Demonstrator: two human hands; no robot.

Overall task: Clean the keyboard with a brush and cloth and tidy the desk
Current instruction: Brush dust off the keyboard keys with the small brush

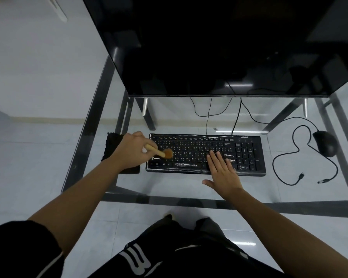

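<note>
Brushing the keyboard (205, 154) on the glass desk (169, 189).
I see my left hand (134, 149) closed around the brush (159, 152), bristles on the left keys; right hand (222, 173) lies flat, fingers spread, empty.

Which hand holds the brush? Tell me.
The left hand holds the brush, bristles on the keyboard's left end. The right hand lies flat and empty on the keys.

head view: single wide-angle camera worn on the person's head | faces forward and steeply down over a glass desk (169, 189) | near, arm's reach from the keyboard (247, 155) | monitor (209, 47) fills the top, lap at bottom | edges curve
</note>
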